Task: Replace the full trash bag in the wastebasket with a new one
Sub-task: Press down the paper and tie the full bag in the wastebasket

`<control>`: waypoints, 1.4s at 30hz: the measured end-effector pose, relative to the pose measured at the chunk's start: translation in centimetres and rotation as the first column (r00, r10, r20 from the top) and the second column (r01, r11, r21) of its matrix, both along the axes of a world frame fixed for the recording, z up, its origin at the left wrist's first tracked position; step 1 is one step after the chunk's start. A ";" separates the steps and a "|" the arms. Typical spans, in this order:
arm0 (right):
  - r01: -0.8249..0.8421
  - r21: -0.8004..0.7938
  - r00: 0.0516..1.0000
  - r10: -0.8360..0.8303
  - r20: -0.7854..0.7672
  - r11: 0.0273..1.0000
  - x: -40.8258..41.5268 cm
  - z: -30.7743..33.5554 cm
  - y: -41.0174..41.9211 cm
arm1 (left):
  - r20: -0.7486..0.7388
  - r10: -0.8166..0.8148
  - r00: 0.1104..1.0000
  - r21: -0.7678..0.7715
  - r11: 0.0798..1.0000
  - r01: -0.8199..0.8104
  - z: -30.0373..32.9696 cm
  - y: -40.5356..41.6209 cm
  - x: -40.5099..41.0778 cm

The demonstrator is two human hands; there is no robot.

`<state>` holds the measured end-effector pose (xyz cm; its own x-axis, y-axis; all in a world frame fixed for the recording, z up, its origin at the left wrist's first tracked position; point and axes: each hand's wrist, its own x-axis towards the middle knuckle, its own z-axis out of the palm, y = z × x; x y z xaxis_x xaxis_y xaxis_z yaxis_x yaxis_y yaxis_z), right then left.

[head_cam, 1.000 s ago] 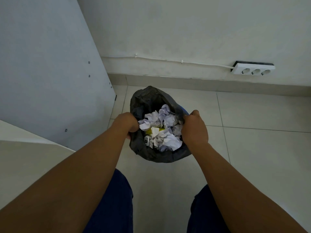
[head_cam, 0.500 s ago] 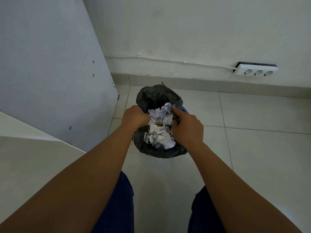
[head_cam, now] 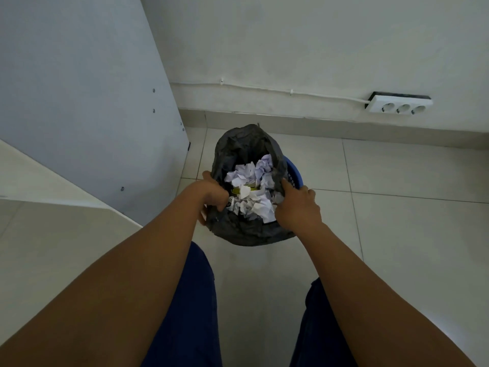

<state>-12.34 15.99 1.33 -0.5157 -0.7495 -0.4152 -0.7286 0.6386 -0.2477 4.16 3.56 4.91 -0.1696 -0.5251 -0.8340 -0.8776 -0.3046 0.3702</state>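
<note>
We are at the first step: gathering the mouth of the full trash bag [head_cam: 246, 231] so it can come out of the wastebasket [head_cam: 294, 174]. The dark bag sits in the blue wastebasket on the tiled floor [head_cam: 410, 234], near the wall and just beside the white panel [head_cam: 79, 102] on our left. Only a strip of the blue rim shows at the right; the bag's edge hides the rest. Crumpled paper [head_cam: 251, 192] fills it nearly to the top, with a bit of something yellow among the white.

Our left hand [head_cam: 211, 197] has its fingers curled round a bunch of the bag's edge on the left side and grips it. Our right hand [head_cam: 297, 205] lies on the right edge with the forefinger reaching along the plastic; the other fingers seem to be curled into the film, so we judge it is pinching the edge, though the fingertips are hidden from us.

Next we need to draw both sides together over the paper, close the mouth in one grip, then lift straight up so the wastebasket stays on the floor. The far edge of the bag stands up loose and will have to be gathered in too. The paper is heaped high, so pulling unevenly could tip pieces out. We see no new bag here; it will have to be fetched.
</note>
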 end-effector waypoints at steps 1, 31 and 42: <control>-0.013 0.030 1.000 0.012 0.013 0.999 0.2 0.4 0.1 | 0.032 -0.068 0.997 0.025 0.997 0.067 0.2 0.2 0.0; 0.106 -0.498 0.992 -0.129 -0.012 0.861 -0.3 1.7 -1.8 | 0.228 -0.125 0.966 -0.561 0.794 0.235 0.4 -2.0 -3.0; 0.265 -0.570 0.932 -0.054 0.359 0.778 -0.5 2.1 -1.9 | -0.116 0.053 0.992 -0.583 0.805 -0.111 -1.6 -4.2 -3.1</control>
